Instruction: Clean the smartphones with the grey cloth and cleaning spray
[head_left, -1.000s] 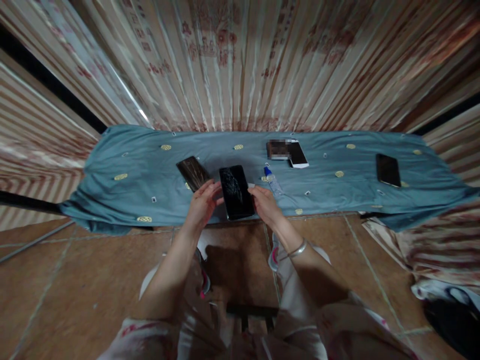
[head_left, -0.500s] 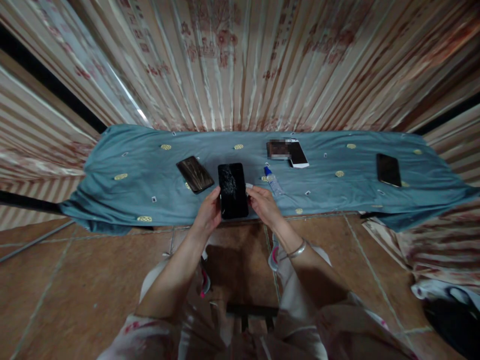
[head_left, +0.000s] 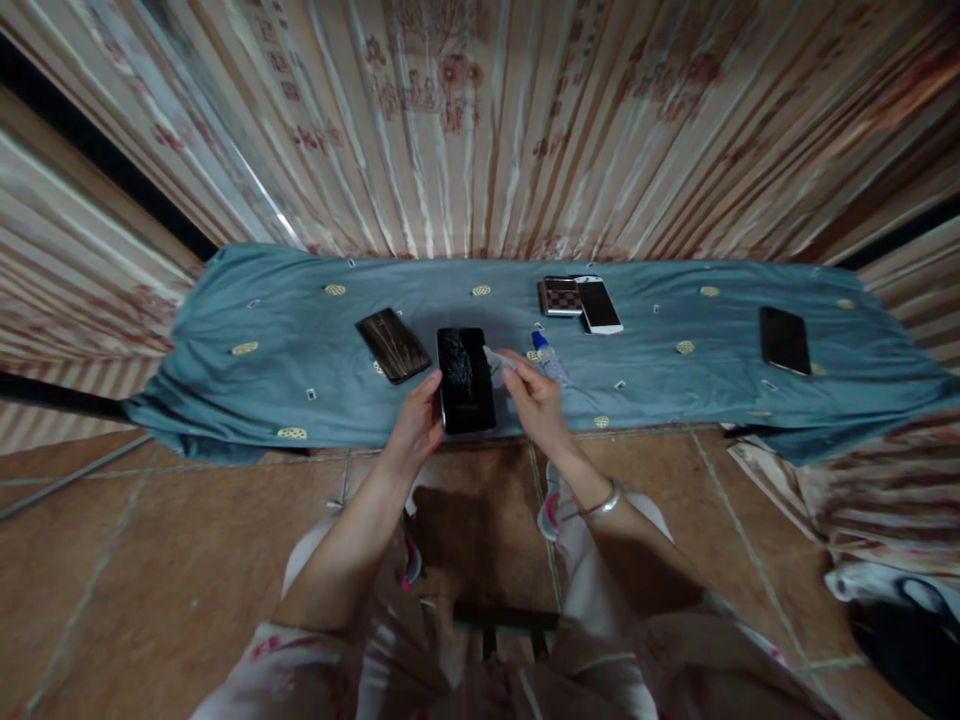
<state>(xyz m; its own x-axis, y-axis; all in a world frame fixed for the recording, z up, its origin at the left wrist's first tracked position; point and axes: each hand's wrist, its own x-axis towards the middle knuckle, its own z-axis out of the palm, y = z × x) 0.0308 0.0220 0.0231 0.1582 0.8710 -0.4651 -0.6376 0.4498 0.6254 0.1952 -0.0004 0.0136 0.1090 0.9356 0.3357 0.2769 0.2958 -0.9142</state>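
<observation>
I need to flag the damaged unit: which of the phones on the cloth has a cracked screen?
The cracked phone, the black one that the left hand holds at the table's near edge. White cracks spread over its upper glass; the other four phones lie untouched and show no cracks.

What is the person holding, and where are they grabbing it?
The left hand holds a cracked phone by its lower left edge. The right hand pinches something small and pale; what it is cannot be told.

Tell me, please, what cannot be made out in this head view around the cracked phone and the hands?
- Small pale item in the right hand: too small and blurred to identify.
- Cracked phone: its near edge is covered by the left hand.
- Blue-capped bottle: label too small to read, partly behind the right hand.
- Checkered item: too small to identify.
</observation>
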